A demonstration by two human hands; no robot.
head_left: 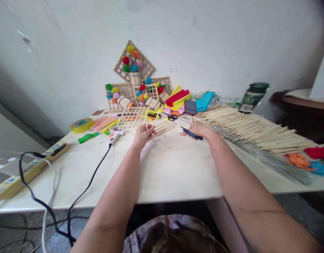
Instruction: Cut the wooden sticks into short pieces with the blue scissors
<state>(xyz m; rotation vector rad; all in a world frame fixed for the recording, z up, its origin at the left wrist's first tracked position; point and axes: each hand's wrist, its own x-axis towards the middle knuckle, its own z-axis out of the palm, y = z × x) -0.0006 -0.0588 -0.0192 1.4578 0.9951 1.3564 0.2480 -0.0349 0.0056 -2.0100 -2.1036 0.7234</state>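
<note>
My left hand (143, 135) is closed around thin wooden sticks (154, 122) that point up and away over the white table (162, 168). My right hand (197, 130) grips a blue-handled cutting tool (192, 134), its metal tip pointing left toward the sticks. A small heap of short cut sticks (164, 127) lies between the two hands. A flat wooden lattice (132, 117) rests just beyond my left hand.
A white glue gun (115, 135) with a black cord lies left of my hand. A large pile of long sticks (253, 128) covers the right side. Finished lattices with paper flowers (134, 66) lean on the wall, beside coloured paper (179, 98), yellow tape (81, 125), a power strip (30, 165) and a bottle (253, 96).
</note>
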